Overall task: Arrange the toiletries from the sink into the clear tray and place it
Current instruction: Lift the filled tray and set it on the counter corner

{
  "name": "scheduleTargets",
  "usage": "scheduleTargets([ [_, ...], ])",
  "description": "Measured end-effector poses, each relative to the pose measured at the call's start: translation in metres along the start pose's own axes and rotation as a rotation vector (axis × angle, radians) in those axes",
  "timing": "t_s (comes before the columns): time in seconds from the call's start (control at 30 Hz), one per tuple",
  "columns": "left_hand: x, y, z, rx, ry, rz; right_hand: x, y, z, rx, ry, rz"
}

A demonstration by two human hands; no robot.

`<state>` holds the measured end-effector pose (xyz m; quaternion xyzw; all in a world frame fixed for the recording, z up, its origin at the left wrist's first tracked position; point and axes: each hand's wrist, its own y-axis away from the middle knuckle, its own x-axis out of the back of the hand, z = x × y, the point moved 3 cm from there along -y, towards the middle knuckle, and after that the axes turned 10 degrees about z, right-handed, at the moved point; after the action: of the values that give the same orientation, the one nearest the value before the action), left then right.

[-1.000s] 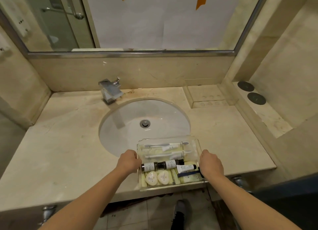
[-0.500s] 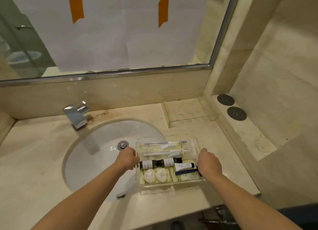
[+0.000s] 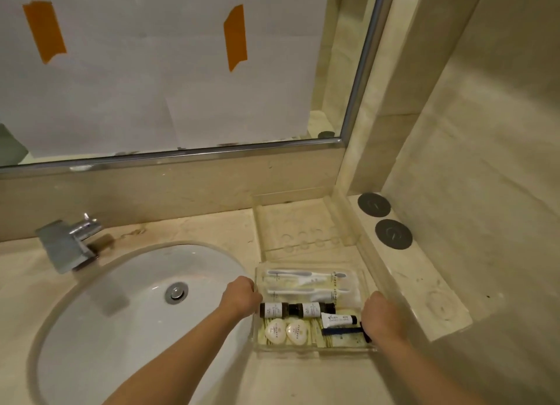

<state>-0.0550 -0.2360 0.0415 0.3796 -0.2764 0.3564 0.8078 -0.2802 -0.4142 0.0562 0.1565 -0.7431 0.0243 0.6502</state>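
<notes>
A clear tray [image 3: 312,350] sits over the marble counter to the right of the white sink [image 3: 121,307]. It holds two wrapped toothbrushes [image 3: 306,276], two dark bottles [image 3: 298,310], two round white soaps [image 3: 286,332], a small white tube [image 3: 338,319] and a dark blue razor [image 3: 342,331]. My left hand [image 3: 241,297] grips the tray's left side. My right hand [image 3: 380,316] grips its right side. I cannot tell whether the tray touches the counter.
A second clear tray [image 3: 303,235] stands in the back right corner of the counter. Two dark round coasters [image 3: 383,220] lie on the raised ledge to the right. A chrome faucet [image 3: 68,244] is behind the sink, and a paper-covered mirror hangs above.
Both hands have carried the tray from the counter's front edge to the right and further back, away from the sink. The view has swung to the right.
</notes>
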Motion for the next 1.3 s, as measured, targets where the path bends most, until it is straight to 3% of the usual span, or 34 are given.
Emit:
scheduleTargets([
  [0.3,-0.011,-0.032,0.022,-0.008,0.008,0.059,-0.022,-0.032,0.01,-0.096,-0.072,0.007],
  [0.53,-0.001,-0.041,0.014,0.052,0.181,0.142,-0.025,-0.037,-0.013,-0.083,-0.252,0.032],
  [0.8,0.019,-0.039,-0.021,0.243,0.514,0.25,-0.044,-0.028,-0.043,-0.052,-0.445,-0.003],
  [0.93,0.027,-0.032,-0.029,0.275,0.741,0.117,-0.055,-0.026,-0.051,-0.192,-0.608,-0.053],
  [1.13,0.01,-0.02,-0.041,0.414,0.678,-0.056,-0.056,-0.027,-0.05,-0.299,-0.649,-0.083],
  [1.3,0.004,-0.022,-0.041,0.446,0.757,-0.026,-0.055,-0.021,-0.05,-0.338,-0.676,-0.13],
])
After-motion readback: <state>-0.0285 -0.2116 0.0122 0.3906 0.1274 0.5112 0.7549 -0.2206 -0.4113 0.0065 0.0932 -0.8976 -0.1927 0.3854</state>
